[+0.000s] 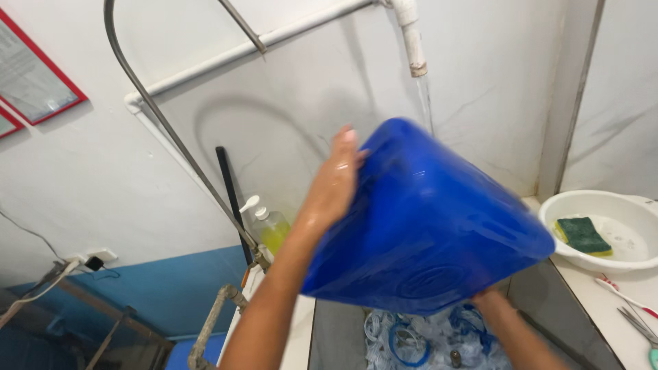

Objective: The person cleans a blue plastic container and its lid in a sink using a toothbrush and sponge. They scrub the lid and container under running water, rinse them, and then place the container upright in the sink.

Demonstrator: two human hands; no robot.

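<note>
While water runs in a thin stream from the white pipe [413,41] on the wall, the left hand [334,183] lies flat and wet against the side of a large blue plastic tub [428,226], fingers stretched out and pressed to its surface rather than curled round anything. The right hand [492,299] grips the tub's lower rim from beneath, though its fingers are mostly hidden, and the tub is held tilted in the air above the sink [329,336]. To the right, a white basin [610,257] holding a green sponge [581,234] sits on the counter, well apart from the tub.
</note>
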